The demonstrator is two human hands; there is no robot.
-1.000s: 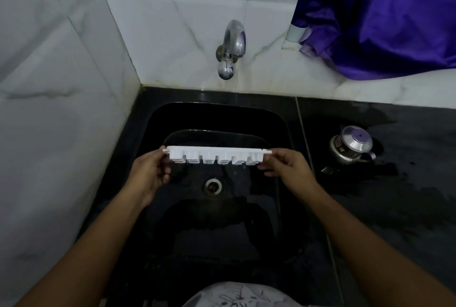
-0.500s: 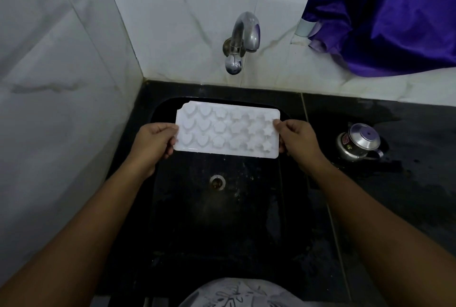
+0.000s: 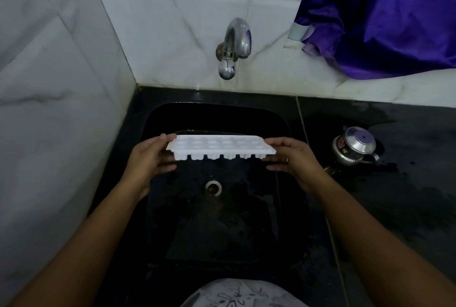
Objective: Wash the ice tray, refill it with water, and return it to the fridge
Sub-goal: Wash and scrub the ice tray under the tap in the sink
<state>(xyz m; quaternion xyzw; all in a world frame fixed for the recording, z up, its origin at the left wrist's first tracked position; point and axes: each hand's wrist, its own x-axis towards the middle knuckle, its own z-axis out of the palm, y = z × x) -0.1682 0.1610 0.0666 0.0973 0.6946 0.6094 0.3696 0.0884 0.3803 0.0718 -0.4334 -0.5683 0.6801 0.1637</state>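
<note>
A white ice tray (image 3: 219,147) with several small moulded cells hangs nearly level over the black sink (image 3: 283,119), open side up, its near edge and cell bottoms facing me. My left hand (image 3: 148,158) pinches its left end, thumb on top and fingers beneath. My right hand (image 3: 292,158) pinches the right end the same way. A chrome tap (image 3: 235,42) sticks out of the marble wall above and behind the tray. No water runs from it.
The sink's drain (image 3: 212,187) lies below the tray. A small steel kettle (image 3: 354,146) stands on the wet black counter (image 3: 407,183) to the right. A purple cloth (image 3: 385,15) hangs at the upper right. White marble walls close in the left and the back.
Half a second ago the tray was tipped up with its face toward me; it has now swung back down to nearly level. Both hands kept their hold on its ends.
</note>
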